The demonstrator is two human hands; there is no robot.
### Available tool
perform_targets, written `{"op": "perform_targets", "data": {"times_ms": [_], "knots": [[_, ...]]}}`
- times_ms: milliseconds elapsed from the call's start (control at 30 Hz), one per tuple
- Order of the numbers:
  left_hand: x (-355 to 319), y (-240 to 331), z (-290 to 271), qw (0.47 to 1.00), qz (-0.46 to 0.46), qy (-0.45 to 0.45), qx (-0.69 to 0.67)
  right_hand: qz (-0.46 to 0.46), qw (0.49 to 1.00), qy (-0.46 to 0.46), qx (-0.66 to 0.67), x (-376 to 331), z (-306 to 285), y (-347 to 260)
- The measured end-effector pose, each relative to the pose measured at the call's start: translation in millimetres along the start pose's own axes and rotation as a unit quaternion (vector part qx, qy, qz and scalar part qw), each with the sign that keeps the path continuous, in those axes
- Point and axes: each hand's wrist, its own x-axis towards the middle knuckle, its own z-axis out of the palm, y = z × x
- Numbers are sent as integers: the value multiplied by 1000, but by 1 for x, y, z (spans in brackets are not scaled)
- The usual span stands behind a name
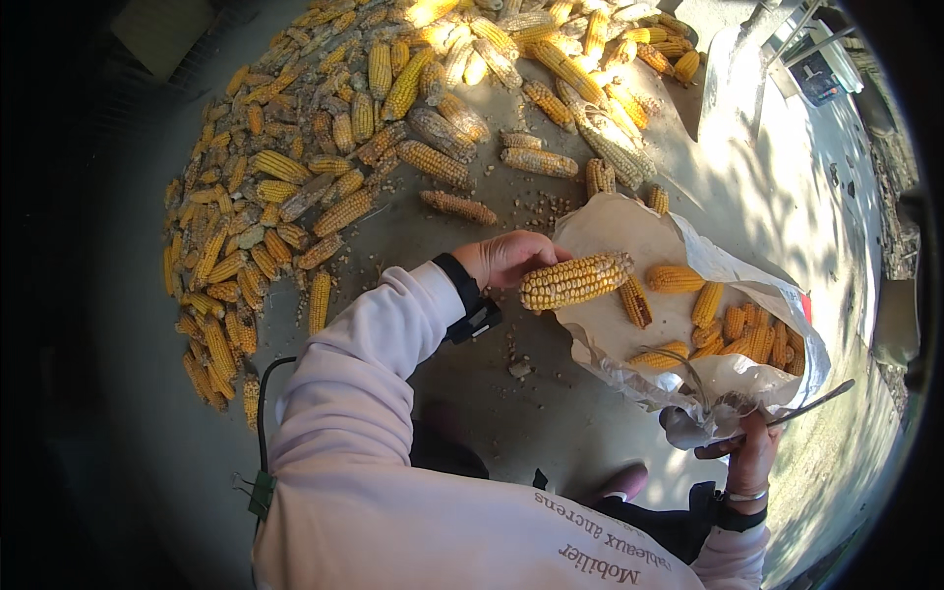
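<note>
My left hand point(513, 259) is closed round one end of a yellow ear of corn point(578, 281), held over the near left side of an open white sack point(621, 232). At the sack's near right rim my right hand point(752, 459) is closed on the bunched sack edge. A thin dark rod point(818, 399) sticks out beside its fingers; I cannot tell whether the hand grips it too. Several yellow ears point(755, 334) lie inside the sack, most of them toward its right end.
A large heap of corn ears point(324, 128) spreads across the floor from the left to the far side, some of them greyish. Loose kernels point(541, 208) and a few single ears point(539, 161) lie between the heap and the sack. One shoe point(627, 480) shows near my body.
</note>
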Motion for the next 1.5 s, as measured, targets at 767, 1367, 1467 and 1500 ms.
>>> {"op": "perform_targets", "data": {"times_ms": [767,1367,1467,1500], "knots": [[-29,1,80,959,276,65,31,6,966,-225,-126,9,57,17],[-56,27,116,914,396,82,31,-25,894,-437,-98,19,171,7],[-52,28,110,915,385,121,-10,-97,898,-363,-228,18,181,11],[-51,29,107,913,381,143,6,-171,894,-346,-226,18,185,12]]}}
